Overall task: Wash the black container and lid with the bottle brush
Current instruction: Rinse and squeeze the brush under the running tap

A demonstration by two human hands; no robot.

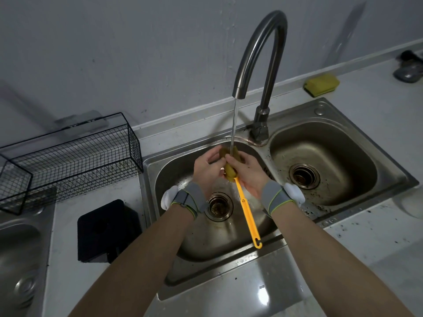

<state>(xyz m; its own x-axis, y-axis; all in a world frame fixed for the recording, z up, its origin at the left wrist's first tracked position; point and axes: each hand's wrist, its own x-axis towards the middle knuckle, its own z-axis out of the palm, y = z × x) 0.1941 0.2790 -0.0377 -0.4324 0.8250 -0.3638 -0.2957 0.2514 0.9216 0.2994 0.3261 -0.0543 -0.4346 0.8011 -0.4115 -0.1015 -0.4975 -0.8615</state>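
Both arms extended forward, left hand [207, 170] and right hand [248, 173] together, fingers [235, 161] curled closed

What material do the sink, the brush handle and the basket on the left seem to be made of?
Sink: probably stainless steel with a brushed, dull finish; it is grey metal with soft reflections. Brush handle: likely plastic, since it is a uniform glossy yellow-orange with a moulded hook end. Basket: thin metal wire mesh, seemingly coated matte black.

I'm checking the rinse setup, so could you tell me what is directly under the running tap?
The bottle brush sponge head, gripped by the left hand and right hand over the left sink basin. The fingers cover much of the sponge.
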